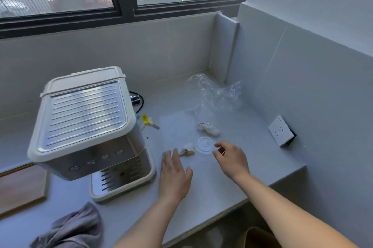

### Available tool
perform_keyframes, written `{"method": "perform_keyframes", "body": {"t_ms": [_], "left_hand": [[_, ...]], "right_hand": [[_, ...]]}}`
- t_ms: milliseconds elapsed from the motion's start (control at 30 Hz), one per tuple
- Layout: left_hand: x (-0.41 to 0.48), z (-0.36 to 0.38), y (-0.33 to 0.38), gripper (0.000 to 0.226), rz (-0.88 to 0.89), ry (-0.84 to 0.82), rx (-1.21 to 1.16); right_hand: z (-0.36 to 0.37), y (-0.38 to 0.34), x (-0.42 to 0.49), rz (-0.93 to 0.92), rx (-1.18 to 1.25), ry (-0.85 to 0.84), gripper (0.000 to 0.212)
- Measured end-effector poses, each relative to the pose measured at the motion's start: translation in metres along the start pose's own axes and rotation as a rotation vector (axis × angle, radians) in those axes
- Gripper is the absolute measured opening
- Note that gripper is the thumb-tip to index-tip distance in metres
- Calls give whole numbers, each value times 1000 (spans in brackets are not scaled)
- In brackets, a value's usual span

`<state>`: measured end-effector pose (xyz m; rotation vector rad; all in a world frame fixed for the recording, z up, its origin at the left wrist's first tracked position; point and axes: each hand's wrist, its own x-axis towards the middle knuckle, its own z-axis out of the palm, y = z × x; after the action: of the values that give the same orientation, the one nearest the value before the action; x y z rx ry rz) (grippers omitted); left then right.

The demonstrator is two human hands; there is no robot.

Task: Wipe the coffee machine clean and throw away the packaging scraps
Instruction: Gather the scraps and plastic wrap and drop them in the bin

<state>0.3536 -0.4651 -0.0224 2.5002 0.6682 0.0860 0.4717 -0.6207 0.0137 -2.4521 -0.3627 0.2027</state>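
A cream and steel coffee machine (86, 126) stands on the grey counter (212, 185) at the left. To its right lie scraps: a crumpled clear plastic bag (212, 94) near the corner, two small white wads (209, 128) (187, 150), and a clear round lid (204, 143). My left hand (174, 177) hovers flat and open just below the nearer wad. My right hand (232, 159) reaches in with fingers curled apart, fingertips at the lid's right edge, holding nothing that I can see. A grey cloth (74, 227) lies bunched at the counter's front left.
A white wall socket (281, 130) sits on the right backsplash. A wooden board (22, 187) lies at the left edge. A yellow tag and black cord (146, 119) hang beside the machine. The counter's front edge drops off at the right, with a brown object (260, 237) below.
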Motion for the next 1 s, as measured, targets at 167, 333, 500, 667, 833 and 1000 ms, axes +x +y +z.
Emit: {"method": "perform_keyframes", "body": {"t_ms": [167,333,500,667,833,1000], "left_hand": [[18,15,0,75,-71,74,47],[42,12,9,60,-28,122,246],[61,10,5,28,-39,112,198],[63,11,3,22,-113,147,22],[70,6,4,22,-244,135,-119],[74,1,8,20,-293,156,-196]], "right_hand": [[-3,18,29,39,7,42,21],[0,20,61,48,-63,29,35],[7,10,87,71,-213,-72,48],[13,9,99,64,-348,-79,29],[18,14,100,25,-304,-22,19],[20,14,90,13,-229,37,25]]}}
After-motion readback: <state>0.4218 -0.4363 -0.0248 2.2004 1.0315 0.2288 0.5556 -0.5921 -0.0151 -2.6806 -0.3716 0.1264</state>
